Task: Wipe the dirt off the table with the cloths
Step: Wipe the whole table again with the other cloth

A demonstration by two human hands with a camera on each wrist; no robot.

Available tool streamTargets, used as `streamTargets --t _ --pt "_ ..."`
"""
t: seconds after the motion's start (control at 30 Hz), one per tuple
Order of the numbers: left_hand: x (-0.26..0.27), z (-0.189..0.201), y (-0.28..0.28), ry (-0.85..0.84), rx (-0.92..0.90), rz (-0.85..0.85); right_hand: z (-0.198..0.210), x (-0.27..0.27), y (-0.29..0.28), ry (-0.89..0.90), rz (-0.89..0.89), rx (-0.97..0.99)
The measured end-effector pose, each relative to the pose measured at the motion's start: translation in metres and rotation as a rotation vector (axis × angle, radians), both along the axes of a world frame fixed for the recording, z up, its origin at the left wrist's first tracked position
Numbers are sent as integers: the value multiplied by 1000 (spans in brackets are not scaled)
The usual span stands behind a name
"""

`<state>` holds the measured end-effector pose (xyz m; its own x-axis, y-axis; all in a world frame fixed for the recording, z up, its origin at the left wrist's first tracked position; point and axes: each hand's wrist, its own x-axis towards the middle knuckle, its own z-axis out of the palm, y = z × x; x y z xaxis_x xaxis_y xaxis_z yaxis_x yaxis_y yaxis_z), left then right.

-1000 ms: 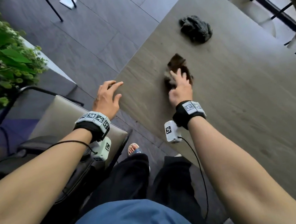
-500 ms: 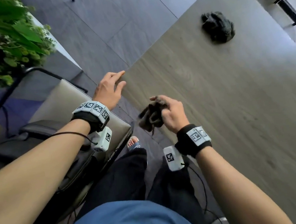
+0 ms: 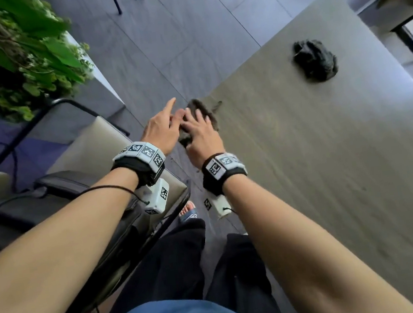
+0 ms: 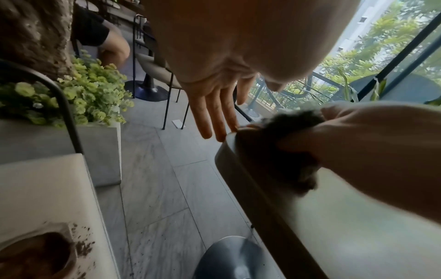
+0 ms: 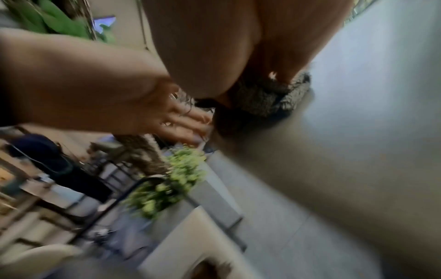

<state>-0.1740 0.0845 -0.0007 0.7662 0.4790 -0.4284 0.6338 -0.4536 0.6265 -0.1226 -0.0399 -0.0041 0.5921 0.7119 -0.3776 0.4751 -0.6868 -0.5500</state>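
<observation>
Main risk here, probably: the right hand (image 3: 200, 133) has the brown cloth (image 3: 202, 111) right at the table (image 3: 322, 166) edge, so a hard sweep likely flings dirt past the waiting palm onto the floor.

The right hand's fingers are spread on top of the cloth, thumb tucked against its side, pressing it down. The left hand (image 3: 162, 130) sits just beside it off the edge, fingers straight, holding nothing.

The cloth looks bunched, fuzzy and dark. A second dark cloth (image 3: 315, 61) lies crumpled well beyond the right hand's fingertips.
</observation>
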Motion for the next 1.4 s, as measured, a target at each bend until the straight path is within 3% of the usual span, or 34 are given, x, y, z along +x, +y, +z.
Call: streamTargets --t 0.07,0.13,0.2,0.3,0.47,0.6,0.7,0.77,0.83,0.97,1.03,1.1,1.23,1.4 --pt "-8 -1 -5 -17 88 97 3 -41 1 55 29 82" --pt "-19 -4 -14 -32 260 106 -2 -81 -15 232 -3 87" --pt "-26 -4 -24 -45 327 4 -7 -120 -48 400 8 12" --pt "-29 -5 -43 -24 357 -274 -8 -153 -106 475 -33 13" --pt "-33 -15 -93 136 428 -683 38 -117 -171 264 -382 283" --pt "-35 -21 -129 282 503 -735 57 -40 -228 -57 -724 395" --pt "-36 -23 -142 309 526 -699 43 -2 -267 -187 -904 261" --pt "-37 -23 -143 311 535 -706 26 -3 -274 -138 -892 104" --pt "-39 -26 -143 290 544 -720 9 -32 -264 -60 -706 -7" --pt "-42 -28 -140 164 539 -714 2 -119 -225 128 -276 100" --pt "-44 -27 -146 109 538 -843 8 -148 -221 276 -219 166" --pt "-46 -26 -159 34 518 -989 18 -155 -233 348 -308 244" --pt "-35 -20 -205 -29 447 -1023 45 -130 -291 293 -541 363" --pt "-15 -17 -280 -51 526 -1159 66 -79 -404 -7 -936 384"
